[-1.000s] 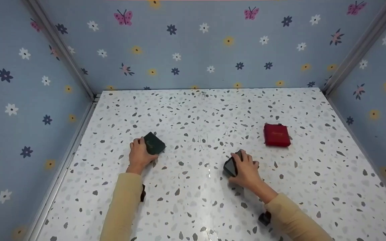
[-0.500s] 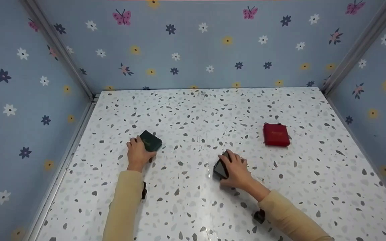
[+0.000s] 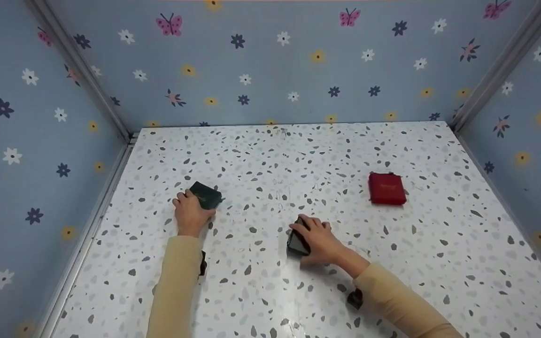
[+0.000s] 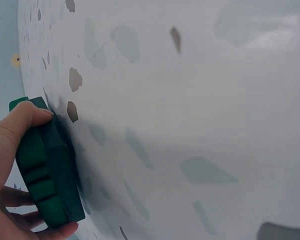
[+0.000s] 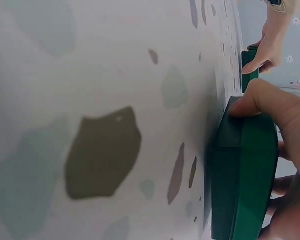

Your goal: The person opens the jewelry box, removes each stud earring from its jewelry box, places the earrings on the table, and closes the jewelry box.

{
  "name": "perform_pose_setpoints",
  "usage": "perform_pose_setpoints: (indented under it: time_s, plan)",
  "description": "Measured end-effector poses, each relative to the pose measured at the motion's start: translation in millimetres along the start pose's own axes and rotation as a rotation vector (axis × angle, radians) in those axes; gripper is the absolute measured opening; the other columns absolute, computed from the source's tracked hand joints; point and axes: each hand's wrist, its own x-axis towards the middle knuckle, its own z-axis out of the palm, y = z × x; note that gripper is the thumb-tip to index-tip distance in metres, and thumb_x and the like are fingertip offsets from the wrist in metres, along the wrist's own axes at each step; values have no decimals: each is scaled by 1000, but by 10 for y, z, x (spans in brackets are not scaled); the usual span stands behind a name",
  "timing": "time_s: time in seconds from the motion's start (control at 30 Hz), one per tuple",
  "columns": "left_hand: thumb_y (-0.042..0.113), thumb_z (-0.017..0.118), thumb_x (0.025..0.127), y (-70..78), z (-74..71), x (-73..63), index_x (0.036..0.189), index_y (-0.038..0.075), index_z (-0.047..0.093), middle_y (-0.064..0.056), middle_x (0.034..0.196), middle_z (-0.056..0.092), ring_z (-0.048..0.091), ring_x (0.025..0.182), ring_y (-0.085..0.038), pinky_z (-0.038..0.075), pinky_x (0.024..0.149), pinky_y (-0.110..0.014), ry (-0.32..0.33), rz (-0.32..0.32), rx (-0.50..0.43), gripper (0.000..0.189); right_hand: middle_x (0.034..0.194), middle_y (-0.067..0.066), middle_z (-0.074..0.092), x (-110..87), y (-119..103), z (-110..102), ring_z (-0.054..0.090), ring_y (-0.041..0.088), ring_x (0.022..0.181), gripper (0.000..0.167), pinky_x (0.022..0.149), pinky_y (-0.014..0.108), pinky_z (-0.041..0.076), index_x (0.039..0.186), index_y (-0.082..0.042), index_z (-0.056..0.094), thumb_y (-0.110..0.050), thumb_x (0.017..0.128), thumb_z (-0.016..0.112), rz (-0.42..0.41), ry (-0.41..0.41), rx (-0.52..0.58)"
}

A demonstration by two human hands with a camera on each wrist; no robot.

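Note:
On the left of the speckled table, my left hand (image 3: 191, 213) grips a small dark green box (image 3: 208, 195) from its near side. The left wrist view shows the thumb over one end of this green box (image 4: 52, 175) and fingertips at the other. Near the middle, my right hand (image 3: 322, 243) holds a second dark green box (image 3: 296, 245), whose top looks greyish. From the right wrist, the thumb presses one end of that box (image 5: 240, 170), with fingers behind it. Both boxes are low at the tabletop; whether they touch it I cannot tell. A red box (image 3: 387, 188) lies apart at the right.
The speckled white table (image 3: 261, 159) is bounded by blue flowered panels (image 3: 270, 61) at the back and both sides. Metal posts (image 3: 500, 70) stand at the back corners. A dark wrist device (image 3: 355, 298) sits by the right sleeve.
My right hand has moved left across the table with its green box, which has turned a little. The left hand and its box have shifted slightly left. The red box stays put.

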Motion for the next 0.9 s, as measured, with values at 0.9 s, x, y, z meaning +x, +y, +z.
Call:
perform_pose_setpoints:
  time_s: [0.9]
  plan:
    - [34,72,70,-25,8,38,130,-18,20,-35,124,31,30,114,-46,35,88,-52,53,-118,28,96,141,14,22,142,43,1,28,29,121,95,89,55,28,136,-19,32,-38,54,77,-179,-140,12]
